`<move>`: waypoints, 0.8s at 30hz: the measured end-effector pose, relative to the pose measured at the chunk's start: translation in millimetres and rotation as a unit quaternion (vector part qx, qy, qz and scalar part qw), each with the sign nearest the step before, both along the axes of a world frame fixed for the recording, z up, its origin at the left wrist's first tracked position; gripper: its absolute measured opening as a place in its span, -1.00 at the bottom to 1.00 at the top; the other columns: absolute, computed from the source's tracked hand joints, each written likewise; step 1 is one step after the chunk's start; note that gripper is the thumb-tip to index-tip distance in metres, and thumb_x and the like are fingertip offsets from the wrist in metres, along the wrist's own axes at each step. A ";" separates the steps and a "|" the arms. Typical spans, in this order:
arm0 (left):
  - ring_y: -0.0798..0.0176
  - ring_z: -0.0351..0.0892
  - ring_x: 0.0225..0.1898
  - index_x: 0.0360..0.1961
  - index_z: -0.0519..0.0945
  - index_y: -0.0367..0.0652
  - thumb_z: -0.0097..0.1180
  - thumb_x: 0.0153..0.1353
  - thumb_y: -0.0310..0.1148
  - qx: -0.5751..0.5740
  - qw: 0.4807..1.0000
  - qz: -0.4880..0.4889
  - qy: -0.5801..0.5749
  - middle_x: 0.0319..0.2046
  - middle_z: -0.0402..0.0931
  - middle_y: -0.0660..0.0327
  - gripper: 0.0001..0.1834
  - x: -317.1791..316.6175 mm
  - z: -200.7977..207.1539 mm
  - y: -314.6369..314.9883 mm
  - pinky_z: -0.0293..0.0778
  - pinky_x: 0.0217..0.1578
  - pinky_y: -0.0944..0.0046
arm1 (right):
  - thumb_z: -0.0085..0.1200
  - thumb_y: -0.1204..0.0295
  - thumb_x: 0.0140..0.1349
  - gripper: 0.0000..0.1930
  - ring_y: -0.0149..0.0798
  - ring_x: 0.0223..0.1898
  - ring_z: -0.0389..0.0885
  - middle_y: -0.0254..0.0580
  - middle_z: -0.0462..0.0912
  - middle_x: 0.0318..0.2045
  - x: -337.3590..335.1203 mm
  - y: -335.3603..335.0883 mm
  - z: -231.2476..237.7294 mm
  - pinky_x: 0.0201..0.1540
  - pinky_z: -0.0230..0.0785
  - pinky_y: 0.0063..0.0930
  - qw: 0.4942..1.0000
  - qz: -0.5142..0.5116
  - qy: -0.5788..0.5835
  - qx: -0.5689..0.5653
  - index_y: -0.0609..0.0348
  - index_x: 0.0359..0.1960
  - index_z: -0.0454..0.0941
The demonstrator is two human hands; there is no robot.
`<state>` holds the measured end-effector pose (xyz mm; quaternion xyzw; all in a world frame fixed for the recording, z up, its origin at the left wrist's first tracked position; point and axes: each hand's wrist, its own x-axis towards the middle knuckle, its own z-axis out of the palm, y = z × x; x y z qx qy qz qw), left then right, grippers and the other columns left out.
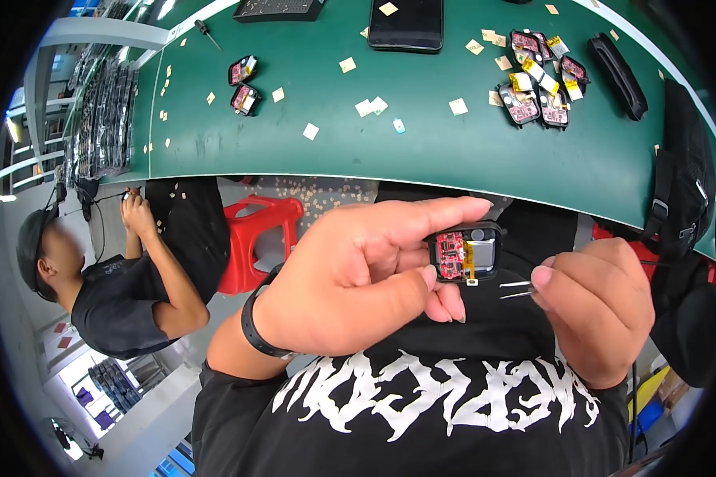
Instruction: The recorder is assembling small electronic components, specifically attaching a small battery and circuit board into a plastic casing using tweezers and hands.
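Observation:
My left hand point(358, 274) is closed round a small black electronic device housing point(497, 238), holding it by its edges over my lap. Inside the housing a red circuit board point(451, 256) fills one side and a silver rectangular part point(479, 256) the other. A yellow flex strip point(468, 261) runs between them, its end poking out over the near rim. My right hand point(601, 306) pinches a pair of metal tweezers point(517, 290). Their two tips are slightly apart and point at the housing's lower right corner, without touching it.
On the green table point(254, 151) several similar opened housings point(522, 106) with battery packs lie at the right, two more housings point(245, 98) at the left. Small paper squares point(311, 131) are scattered about. A black pouch point(617, 77) lies far right. A co-worker point(127, 294) sits left, beside a red stool point(250, 238).

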<state>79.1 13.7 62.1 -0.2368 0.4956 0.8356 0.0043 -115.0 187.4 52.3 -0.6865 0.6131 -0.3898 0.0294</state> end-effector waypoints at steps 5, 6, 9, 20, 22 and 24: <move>0.32 0.73 -0.26 0.38 0.34 -0.48 -0.13 0.30 -0.71 0.021 0.999 -0.026 -0.014 -0.22 0.68 0.07 -0.42 -5.5 3.9 -6.5 0.62 -0.21 0.40 | 0.26 0.50 -0.21 -0.65 -0.21 -0.51 0.45 0.03 0.67 -0.40 -7.2 -15.2 11.9 -0.53 0.21 -0.42 0.991 0.034 0.125 -0.043 0.36 -0.27 0.68; 0.34 0.71 -0.25 0.39 0.35 -0.45 -0.14 0.29 -0.73 0.009 0.999 -0.049 0.005 -0.22 0.67 0.11 -0.41 -5.4 2.0 -9.7 0.61 -0.20 0.41 | 0.27 0.50 -0.22 -0.63 -0.23 -0.51 0.44 0.03 0.67 -0.39 -8.6 -16.6 11.2 -0.56 0.14 -0.42 0.987 0.041 0.145 -0.049 0.36 -0.27 0.69; 0.36 0.69 -0.24 0.39 0.36 -0.42 -0.14 0.29 -0.73 0.017 0.998 -0.052 -0.024 -0.21 0.66 0.13 -0.40 -8.2 1.7 -11.5 0.60 -0.21 0.42 | 0.28 0.49 -0.24 -0.62 -0.23 -0.51 0.44 0.03 0.67 -0.38 -6.3 -18.9 9.6 -0.56 0.12 -0.41 0.987 0.050 0.150 -0.032 0.35 -0.27 0.69; 0.38 0.66 -0.25 0.41 0.35 -0.39 -0.14 0.27 -0.81 0.085 0.995 -0.051 -0.022 -0.18 0.64 0.14 -0.37 -11.8 -6.6 -11.4 0.58 -0.21 0.41 | 0.31 0.52 -0.19 -0.65 -0.22 -0.48 0.46 0.02 0.69 -0.35 -1.5 -17.6 -6.0 -0.60 0.10 -0.43 0.987 0.054 0.144 -0.046 0.35 -0.26 0.70; 0.37 0.66 -0.24 0.41 0.34 -0.40 -0.13 0.29 -0.80 0.095 0.994 -0.051 -0.026 -0.19 0.64 0.13 -0.37 -11.9 -7.5 -10.3 0.58 -0.20 0.41 | 0.31 0.53 -0.19 -0.64 -0.22 -0.48 0.47 0.04 0.69 -0.35 -2.2 -15.9 -9.6 -0.61 0.10 -0.44 0.988 0.057 0.136 -0.047 0.38 -0.25 0.70; 0.35 0.67 -0.24 0.43 0.32 -0.39 -0.09 0.31 -0.76 0.099 0.994 -0.044 -0.017 -0.20 0.63 0.13 -0.38 -11.0 -12.7 -7.8 0.60 -0.21 0.40 | 0.32 0.53 -0.20 -0.63 -0.21 -0.48 0.48 0.07 0.69 -0.35 -1.9 -14.8 -12.1 -0.62 0.09 -0.45 0.989 0.059 0.130 -0.048 0.40 -0.25 0.70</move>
